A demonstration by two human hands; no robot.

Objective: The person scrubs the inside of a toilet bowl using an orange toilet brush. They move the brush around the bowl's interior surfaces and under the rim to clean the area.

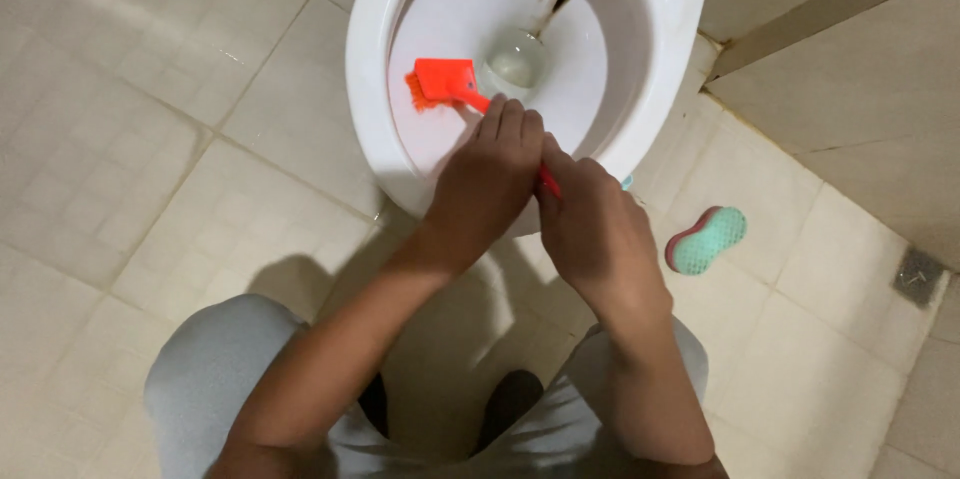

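Looking down past grey-clad knees, I see my left hand [487, 171] and right hand [592, 231] both wrapped tight on the red handle, one ahead of the other for leverage. That grip presses the orange brush [443, 82] against the inner wall of the white toilet bowl [372, 59]. A teal scrubber [707, 239] lies aside on the tiled floor [150, 139].

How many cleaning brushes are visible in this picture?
2. An orange brush is inside the toilet bowl, its handle held by the left hand and the right hand. A green scrub brush lies on the floor tiles, right of the bowl. Others may be out of view.
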